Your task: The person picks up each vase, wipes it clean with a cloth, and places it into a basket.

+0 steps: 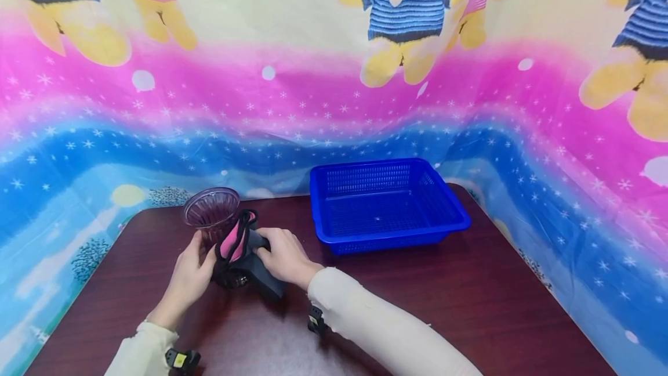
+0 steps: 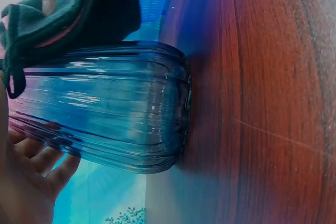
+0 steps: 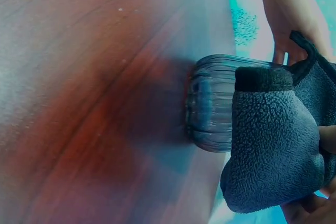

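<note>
A ribbed, see-through purple glass vase (image 1: 211,209) with a flared rim stands on the table's left part; in the left wrist view the vase's base (image 2: 157,108) meets the wood. My left hand (image 1: 189,274) grips the vase from its left side, fingers behind it. In my right hand (image 1: 284,257) is a folded cloth (image 1: 266,274), grey on one side and pink on the other, with black edging and a hanging loop. The right fingers pinch the cloth against the vase's right side. In the right wrist view the cloth (image 3: 275,145) covers part of the vase.
A blue plastic basket (image 1: 391,239) with perforated walls sits on the dark red-brown table (image 1: 396,283) at the back, right of the hands. A printed fabric curtain (image 1: 292,97) hangs around the table's back and sides.
</note>
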Demonstrator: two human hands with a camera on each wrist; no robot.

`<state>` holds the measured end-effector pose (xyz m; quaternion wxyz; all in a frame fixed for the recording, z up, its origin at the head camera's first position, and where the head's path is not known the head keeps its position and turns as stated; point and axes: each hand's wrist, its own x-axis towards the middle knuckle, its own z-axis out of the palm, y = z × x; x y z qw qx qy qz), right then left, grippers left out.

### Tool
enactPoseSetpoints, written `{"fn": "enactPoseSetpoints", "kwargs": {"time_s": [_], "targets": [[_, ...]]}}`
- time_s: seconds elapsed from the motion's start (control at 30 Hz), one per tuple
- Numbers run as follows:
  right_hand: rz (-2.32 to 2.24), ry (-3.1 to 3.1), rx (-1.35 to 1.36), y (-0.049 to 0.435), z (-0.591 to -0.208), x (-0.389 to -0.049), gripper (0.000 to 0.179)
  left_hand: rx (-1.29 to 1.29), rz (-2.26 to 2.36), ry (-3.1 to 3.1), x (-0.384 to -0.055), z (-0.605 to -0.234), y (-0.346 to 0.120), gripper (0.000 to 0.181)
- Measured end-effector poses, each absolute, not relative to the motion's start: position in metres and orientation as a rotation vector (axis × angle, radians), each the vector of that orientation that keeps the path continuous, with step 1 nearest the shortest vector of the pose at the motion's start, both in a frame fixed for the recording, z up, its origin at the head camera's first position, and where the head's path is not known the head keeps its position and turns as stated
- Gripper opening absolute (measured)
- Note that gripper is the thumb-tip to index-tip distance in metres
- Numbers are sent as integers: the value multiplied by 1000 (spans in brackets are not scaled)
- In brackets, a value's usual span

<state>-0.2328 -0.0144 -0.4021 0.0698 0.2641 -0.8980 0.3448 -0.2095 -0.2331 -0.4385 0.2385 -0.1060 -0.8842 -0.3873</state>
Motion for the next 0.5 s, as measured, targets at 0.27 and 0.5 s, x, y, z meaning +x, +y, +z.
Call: {"fn": "enactPoseSetpoints", "kwargs": {"time_s": [0.27,0.5], "targets": [[1023,-2675,792,-16,-394,-231,21,-305,-1085,-2410,-210,-439,-234,42],[1027,-2681,784,-16,-401,-230,20,-307,-1082,-2409,-210,-440,-234,42]]}}
